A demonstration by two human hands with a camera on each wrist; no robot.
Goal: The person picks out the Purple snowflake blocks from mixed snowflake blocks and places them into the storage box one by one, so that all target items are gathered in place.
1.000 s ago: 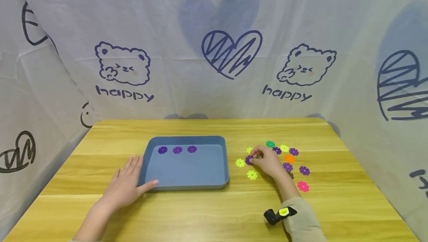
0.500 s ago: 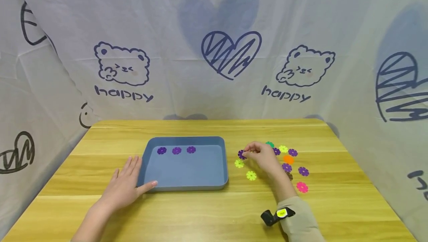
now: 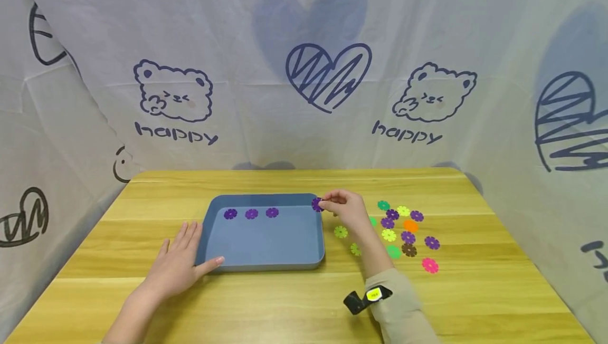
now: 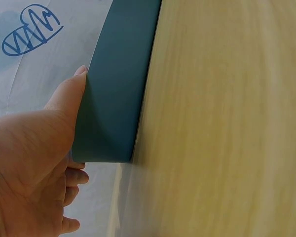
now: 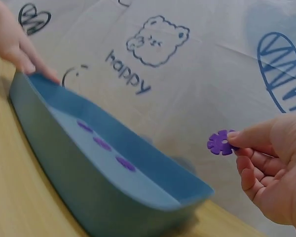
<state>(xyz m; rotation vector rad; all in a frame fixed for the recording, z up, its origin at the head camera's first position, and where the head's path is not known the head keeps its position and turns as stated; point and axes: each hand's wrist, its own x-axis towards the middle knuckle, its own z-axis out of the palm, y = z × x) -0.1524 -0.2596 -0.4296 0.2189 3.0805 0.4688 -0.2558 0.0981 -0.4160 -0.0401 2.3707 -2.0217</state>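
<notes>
We see the right hand up in the air near the back right corner of the blue tray. Its thumb and pointer finger pinch a purple flower piece (it looks like a tiny wheel with notches). We cannot tell if that piece is over the tray or just outside it. The left hand touches the tray's front left corner, fingers straight and a bit spread, thumb on the front rim. Three purple pieces lie in a row inside, near the back. On the table, to the right, we find a pink piece and an orange piece.
</notes>
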